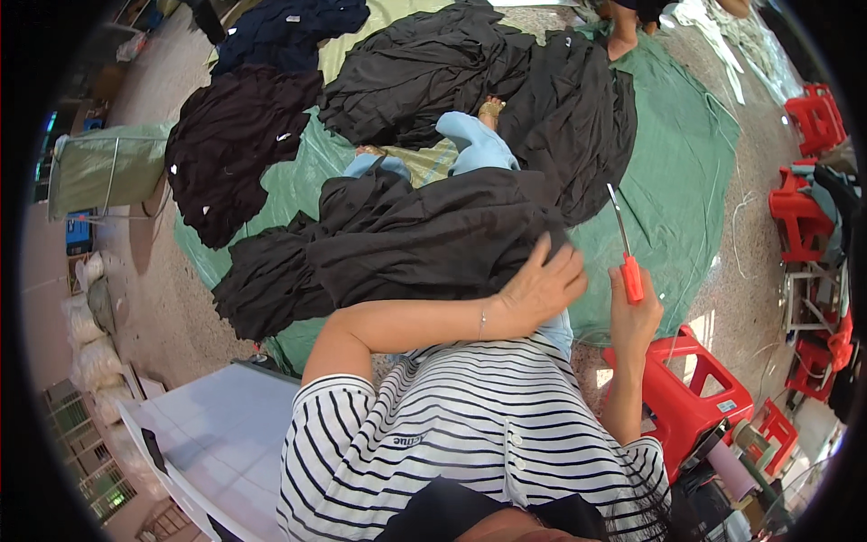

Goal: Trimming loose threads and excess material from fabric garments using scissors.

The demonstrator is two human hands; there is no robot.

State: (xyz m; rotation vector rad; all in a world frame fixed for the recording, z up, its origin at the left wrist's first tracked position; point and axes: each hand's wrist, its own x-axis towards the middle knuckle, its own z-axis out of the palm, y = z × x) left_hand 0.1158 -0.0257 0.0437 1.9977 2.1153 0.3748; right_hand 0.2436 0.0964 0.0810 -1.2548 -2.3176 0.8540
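Across my lap lies a heap of black cloth (424, 239), gathered in folds and trailing to the left. My left hand (545, 287) reaches across my body to the right end of this cloth. Its fingers are extended and slightly apart, with some blur at the tips; nothing shows gripped in them. To the right, my right hand (636, 312) is raised and closed round the red handle of a pair of scissors (633, 280). The slim metal blades point up and away, seen nearly edge-on, and stay clear of the cloth.
More black cloth piles (424, 72) and a dark maroon pile (239, 144) lie ahead on a green sheet (677, 172). Red plastic stools (691, 388) stand at the right. A white panel (217, 434) is close on my left. Another person's foot (621, 45) shows at the far right.
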